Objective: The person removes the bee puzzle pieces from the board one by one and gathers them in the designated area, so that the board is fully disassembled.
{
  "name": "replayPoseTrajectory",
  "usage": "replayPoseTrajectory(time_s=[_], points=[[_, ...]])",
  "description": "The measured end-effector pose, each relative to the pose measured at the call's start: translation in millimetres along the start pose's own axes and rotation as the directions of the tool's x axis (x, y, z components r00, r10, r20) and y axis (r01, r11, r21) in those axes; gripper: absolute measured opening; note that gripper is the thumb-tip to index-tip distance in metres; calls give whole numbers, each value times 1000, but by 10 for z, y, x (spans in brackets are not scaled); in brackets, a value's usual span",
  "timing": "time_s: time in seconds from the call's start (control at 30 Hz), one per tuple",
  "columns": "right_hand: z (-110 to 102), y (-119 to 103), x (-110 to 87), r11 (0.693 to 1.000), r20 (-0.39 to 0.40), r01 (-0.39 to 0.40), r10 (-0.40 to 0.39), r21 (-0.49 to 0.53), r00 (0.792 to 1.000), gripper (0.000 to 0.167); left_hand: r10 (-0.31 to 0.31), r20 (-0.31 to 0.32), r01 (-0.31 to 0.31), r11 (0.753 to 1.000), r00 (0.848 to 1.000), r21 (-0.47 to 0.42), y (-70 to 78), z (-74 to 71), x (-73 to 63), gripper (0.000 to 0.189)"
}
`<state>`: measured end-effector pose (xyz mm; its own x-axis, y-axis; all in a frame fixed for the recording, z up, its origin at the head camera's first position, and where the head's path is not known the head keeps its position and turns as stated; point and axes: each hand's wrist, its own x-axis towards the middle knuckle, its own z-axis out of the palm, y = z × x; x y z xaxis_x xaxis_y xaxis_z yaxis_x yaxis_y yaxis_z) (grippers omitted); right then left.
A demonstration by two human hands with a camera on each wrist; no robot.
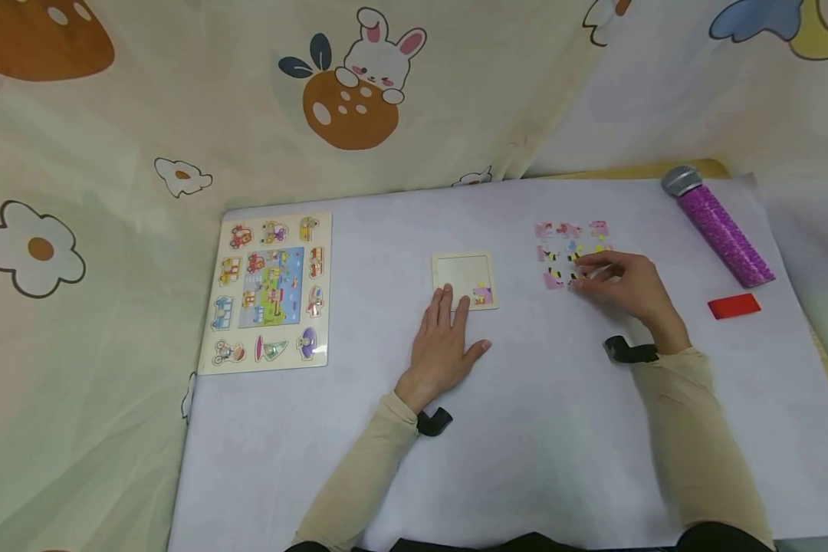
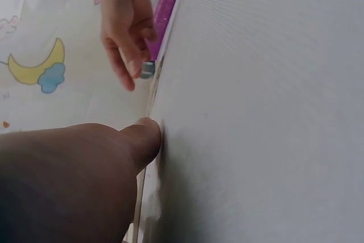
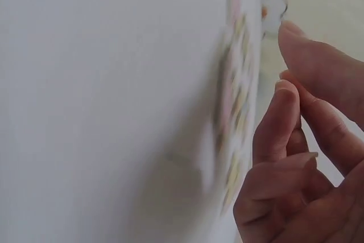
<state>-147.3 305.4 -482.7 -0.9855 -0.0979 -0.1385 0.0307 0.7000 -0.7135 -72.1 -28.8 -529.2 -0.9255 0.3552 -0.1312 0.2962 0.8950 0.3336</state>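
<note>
My left hand [image 1: 443, 354] lies with its fingers spread, the fingertips resting on the lower edge of a small square puzzle frame [image 1: 435, 268]. One pink-and-yellow puzzle piece [image 1: 482, 294] sits in the frame's lower right corner. Over a group of loose pink, yellow and black puzzle pieces [image 1: 554, 279], my right hand [image 1: 624, 285] hovers with thumb and index finger apart. Between them, in the right wrist view, the right hand [image 3: 307, 140] shows nothing held; the pieces [image 3: 236, 101] are blurred beside it. The left wrist view catches mostly the left thumb [image 2: 145, 140].
A vehicle peg puzzle board [image 1: 207, 360] lies on the left of the white table [image 1: 524, 460]. Toward the right edge are a glittery purple microphone [image 1: 727, 234] and a red strip [image 1: 734, 306]. A patterned cloth [image 1: 248, 115] hangs along the back and left.
</note>
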Motion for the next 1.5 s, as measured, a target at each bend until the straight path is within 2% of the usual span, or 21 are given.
replayPoseTrajectory(time_s=[0.13,0.3,0.37,0.57,0.87,1.13,1.33,1.5], points=[[203,-224,58,995,23,85,-86,44,996,36,2,22,-3,1000,1000,12,-18,-27,-13,85],[561,-477,159,973,73,229,-231,33,970,37,9,28,-10,1000,1000,28,-32,-40,-27,84],[692,-571,192,966,94,258,-258,18,961,39,13,24,-14,1000,1000,28,-34,-34,-32,84],[946,-769,256,969,156,244,-236,-33,959,42,29,22,-30,998,999,51,-23,-19,-26,83],[1026,-928,280,978,197,171,-145,-120,970,38,21,65,-26,997,998,77,12,-27,11,84],[1040,-921,266,987,194,153,-141,-49,971,38,11,81,-23,989,997,146,36,-13,19,85],[1032,-924,249,989,180,145,-139,-21,974,37,9,88,-22,989,996,145,52,-8,28,85],[1028,-911,244,983,169,184,-180,-13,969,35,8,105,-22,991,994,133,67,-15,37,86]])
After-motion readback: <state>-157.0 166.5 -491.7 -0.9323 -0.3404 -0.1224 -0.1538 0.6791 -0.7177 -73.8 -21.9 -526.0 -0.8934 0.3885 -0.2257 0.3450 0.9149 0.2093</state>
